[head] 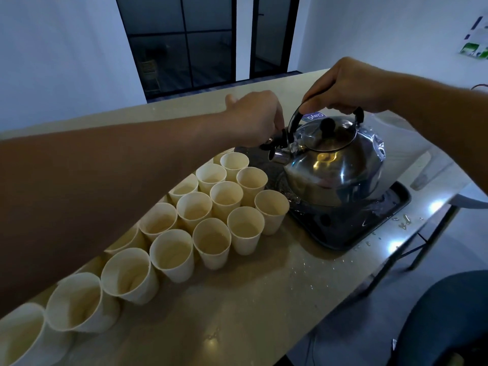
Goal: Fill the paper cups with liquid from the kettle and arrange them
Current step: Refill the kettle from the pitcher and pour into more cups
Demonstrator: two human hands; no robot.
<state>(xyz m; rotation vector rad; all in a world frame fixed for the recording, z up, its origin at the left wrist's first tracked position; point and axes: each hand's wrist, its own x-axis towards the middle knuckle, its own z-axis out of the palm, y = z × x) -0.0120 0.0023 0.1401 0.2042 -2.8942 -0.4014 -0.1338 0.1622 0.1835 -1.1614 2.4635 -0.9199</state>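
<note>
A shiny steel kettle [335, 165] with a black knob on its lid stands on a dark tray [351, 233]. My right hand [343, 85] grips its black arched handle from above. My left hand [258, 120] pinches the black cap at the spout [277, 151], which points left toward the cups. Several cream paper cups [224, 204] stand in packed rows on the beige table [264, 299], running from the tray toward the lower left. Those I can see into hold liquid. My left forearm hides part of the back row.
Water pools on the tray and droplets lie scattered on the table near its right edge [401, 223]. A dark round chair seat [449, 320] sits at the lower right beyond the table. A glass door and white walls stand behind.
</note>
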